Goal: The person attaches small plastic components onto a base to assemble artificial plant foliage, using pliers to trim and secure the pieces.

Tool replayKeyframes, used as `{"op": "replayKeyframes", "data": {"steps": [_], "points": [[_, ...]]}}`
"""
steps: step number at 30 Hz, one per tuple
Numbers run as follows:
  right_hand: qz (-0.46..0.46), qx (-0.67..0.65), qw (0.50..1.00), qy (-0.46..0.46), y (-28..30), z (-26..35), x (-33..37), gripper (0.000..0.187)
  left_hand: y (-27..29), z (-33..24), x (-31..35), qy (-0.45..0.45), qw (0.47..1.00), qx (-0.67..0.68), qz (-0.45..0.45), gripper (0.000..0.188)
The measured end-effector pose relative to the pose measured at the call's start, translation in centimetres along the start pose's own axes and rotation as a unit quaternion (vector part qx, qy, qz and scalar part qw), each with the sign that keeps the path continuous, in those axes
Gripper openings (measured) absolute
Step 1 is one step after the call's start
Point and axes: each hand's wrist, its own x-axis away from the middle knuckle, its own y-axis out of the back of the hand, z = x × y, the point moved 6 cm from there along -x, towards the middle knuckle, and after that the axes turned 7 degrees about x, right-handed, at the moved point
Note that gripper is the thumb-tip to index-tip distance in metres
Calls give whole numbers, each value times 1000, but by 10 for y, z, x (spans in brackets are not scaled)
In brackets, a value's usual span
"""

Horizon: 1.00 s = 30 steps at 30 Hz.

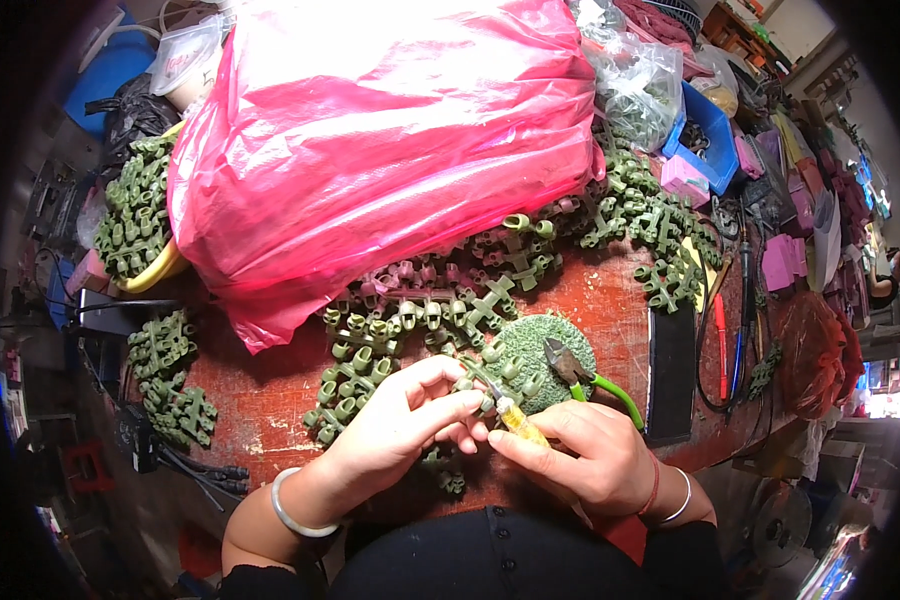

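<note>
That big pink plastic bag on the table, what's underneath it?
Green plastic moulded parts spill out from under the pink bag's front edge onto the red table, and more show at its left. How far the pile runs beneath is hidden, and the bag's contents cannot be seen.

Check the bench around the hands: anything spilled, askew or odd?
Green moulded plastic parts lie in a loose heap across the red table, some slipping under the big pink bag. Green-handled cutters lie loose on a round green pad. Nothing looks broken.

Probably small workshop: cluttered workbench (270, 400), moulded green plastic parts (370, 350) (heaps), cutters (570, 365).
</note>
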Motion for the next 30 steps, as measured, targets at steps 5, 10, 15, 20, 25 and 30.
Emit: {"op": "replayKeyframes", "data": {"steps": [5, 10, 15, 20, 25, 30], "points": [[-2, -2, 1000, 1, 0, 0, 0, 41, 0, 0, 0, -2, 1000, 1, 7, 13], [-6, 1, 1000, 4, 0, 0, -1, 42, 0, -1, 0, 0, 1000, -5, 3, 13], [-6, -5, 1000, 6, -1, 1, -1, 41, 0, -1, 1, -4, 1000, -5, 4, 14], [-6, -1, 1000, 9, -2, 1, 0, 41, 0, -1, 1, -6, 1000, -5, 9, 15], [-8, -3, 1000, 12, -2, 1, 0, 42, 0, -1, 1, -3, 1000, -6, 0, 14], [-3, 3, 1000, 15, 0, 1, -1, 43, 0, -1, 0, -5, 1000, -6, 4, 13]]}}
